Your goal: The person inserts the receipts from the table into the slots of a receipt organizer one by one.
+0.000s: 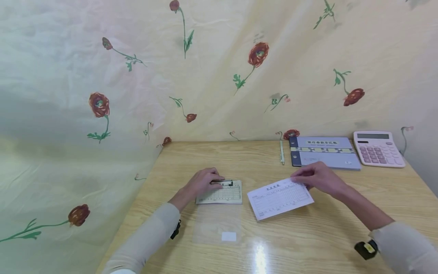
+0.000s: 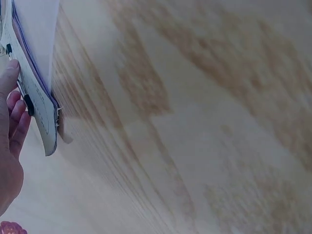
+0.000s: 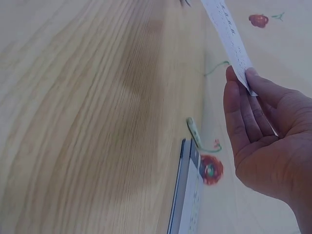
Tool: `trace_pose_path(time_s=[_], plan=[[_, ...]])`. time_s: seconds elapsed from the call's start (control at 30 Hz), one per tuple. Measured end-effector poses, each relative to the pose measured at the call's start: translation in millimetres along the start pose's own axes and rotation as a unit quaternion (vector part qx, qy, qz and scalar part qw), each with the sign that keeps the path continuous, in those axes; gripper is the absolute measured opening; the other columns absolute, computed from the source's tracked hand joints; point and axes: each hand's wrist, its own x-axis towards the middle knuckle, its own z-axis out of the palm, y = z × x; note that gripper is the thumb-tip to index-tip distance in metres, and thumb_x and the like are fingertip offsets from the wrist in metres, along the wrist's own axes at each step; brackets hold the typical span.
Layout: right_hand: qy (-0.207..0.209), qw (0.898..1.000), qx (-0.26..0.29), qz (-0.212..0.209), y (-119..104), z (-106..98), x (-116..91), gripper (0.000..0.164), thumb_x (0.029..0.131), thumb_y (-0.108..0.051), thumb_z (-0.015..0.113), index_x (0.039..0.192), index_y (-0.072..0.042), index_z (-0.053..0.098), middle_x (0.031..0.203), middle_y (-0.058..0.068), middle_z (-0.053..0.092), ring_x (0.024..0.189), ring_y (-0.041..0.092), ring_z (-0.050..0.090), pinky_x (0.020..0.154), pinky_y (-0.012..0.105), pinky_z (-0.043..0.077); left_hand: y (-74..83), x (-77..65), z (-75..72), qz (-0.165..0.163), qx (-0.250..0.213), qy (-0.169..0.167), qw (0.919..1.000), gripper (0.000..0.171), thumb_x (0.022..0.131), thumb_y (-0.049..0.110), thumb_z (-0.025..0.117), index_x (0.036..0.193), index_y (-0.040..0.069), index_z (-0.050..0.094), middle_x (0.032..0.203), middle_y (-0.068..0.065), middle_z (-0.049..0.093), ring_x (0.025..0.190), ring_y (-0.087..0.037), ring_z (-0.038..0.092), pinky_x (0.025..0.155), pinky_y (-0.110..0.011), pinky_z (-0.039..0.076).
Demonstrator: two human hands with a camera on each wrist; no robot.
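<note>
My left hand (image 1: pixel 204 180) holds a pad of printed forms (image 1: pixel 222 195) at its top edge, thumb and fingers around a black-ended metal clip (image 2: pixel 20 87). In the left wrist view the pad (image 2: pixel 43 109) shows its layered edge. To the right, my right hand (image 1: pixel 316 177) pinches a single white printed form (image 1: pixel 278 199) by its upper right corner, thumb on one face and fingers behind. This sheet is tilted above the table. In the right wrist view the form (image 3: pixel 230 41) appears nearly edge-on between thumb (image 3: pixel 265 87) and fingers.
A clear plastic sheet (image 1: pixel 208 224) with a white label (image 1: pixel 229 236) lies in front of the pad. Along the back of the wooden table (image 1: pixel 191 160) are a pen (image 1: pixel 282 152), a blue account book (image 1: pixel 325 156) and a pink calculator (image 1: pixel 380 152). Flowered cloth (image 1: pixel 212 76) hangs behind.
</note>
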Motion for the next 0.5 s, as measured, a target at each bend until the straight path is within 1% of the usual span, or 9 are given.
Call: trace_pose_path(time_s=[0.17, 0.3, 0.4, 0.5], plan=[[-0.014, 1.0, 0.023, -0.002, -5, 16, 23, 0.023, 0.101, -0.01, 0.073, 0.117, 0.007, 0.077, 0.102, 0.015, 0.078, 0.082, 0.026, 0.074, 0.066, 0.037, 0.064, -0.5, 3.6, -1.4, -0.008, -0.001, -0.025, 0.9997, 0.038, 0.097, 0.039, 0.077, 0.13, 0.02, 0.077, 0.112, 0.006, 0.069, 0.091, -0.007, 0.06, 0.077, -0.021, 0.051], [-0.013, 1.0, 0.022, 0.001, -10, 32, 38, 0.021, 0.1, -0.009, 0.075, 0.114, 0.006, 0.078, 0.099, 0.014, 0.077, 0.078, 0.027, 0.074, 0.064, 0.041, 0.064, -0.1, 5.5, -2.6, -0.007, 0.004, -0.033, 0.9994, 0.037, 0.097, 0.038, 0.077, 0.13, 0.02, 0.078, 0.111, 0.006, 0.069, 0.091, -0.007, 0.061, 0.077, -0.022, 0.052], [-0.012, 1.0, 0.019, 0.001, -11, 45, 47, 0.02, 0.099, -0.009, 0.076, 0.112, 0.005, 0.079, 0.097, 0.014, 0.077, 0.076, 0.025, 0.073, 0.063, 0.038, 0.063, 0.1, 6.5, -3.3, 0.001, 0.016, -0.035, 0.9992, 0.035, 0.097, 0.037, 0.078, 0.128, 0.02, 0.079, 0.11, 0.006, 0.07, 0.09, -0.007, 0.061, 0.077, -0.022, 0.052], [-0.007, 1.0, 0.016, 0.002, -12, 58, 55, 0.019, 0.098, -0.01, 0.077, 0.11, 0.005, 0.08, 0.096, 0.013, 0.078, 0.074, 0.022, 0.073, 0.061, 0.034, 0.062, 0.7, 7.4, -4.1, 0.022, 0.048, -0.04, 0.9978, 0.033, 0.098, 0.037, 0.077, 0.126, 0.019, 0.08, 0.109, 0.006, 0.07, 0.089, -0.006, 0.061, 0.078, -0.021, 0.053]])
